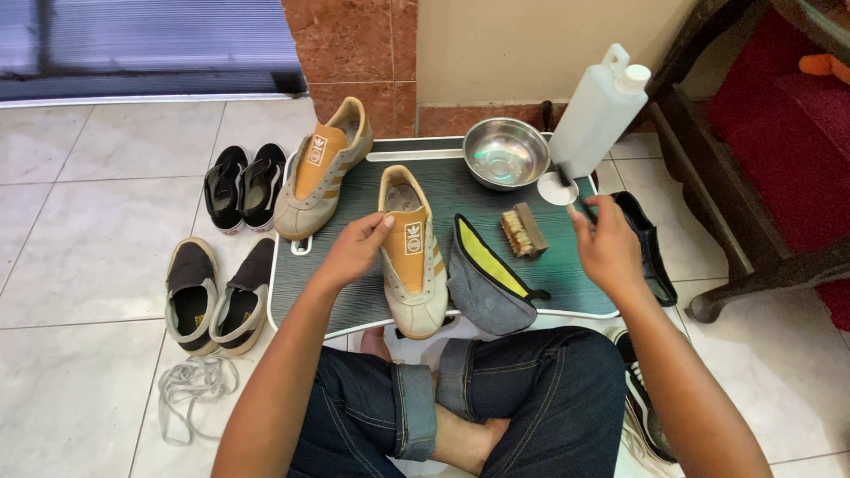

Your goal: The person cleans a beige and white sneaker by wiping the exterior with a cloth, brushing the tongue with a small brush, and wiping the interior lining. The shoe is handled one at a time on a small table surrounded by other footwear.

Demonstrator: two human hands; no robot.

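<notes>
White tiled floor (97,257), cream wall (531,44)

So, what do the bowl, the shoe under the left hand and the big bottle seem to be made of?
Bowl: metal, likely stainless steel; it is shiny and mirrors the light.
Shoe under the left hand: upper looks like matte grey suede, with a smooth orange tongue, perhaps leather or synthetic.
Bottle: translucent whitish plastic, dull finish, with a white cap.

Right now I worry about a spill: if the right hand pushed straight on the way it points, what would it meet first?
The right hand points up and slightly left, so it would probably first meet the small white cap, then the white bottle behind it; depth is hard to judge.
</notes>
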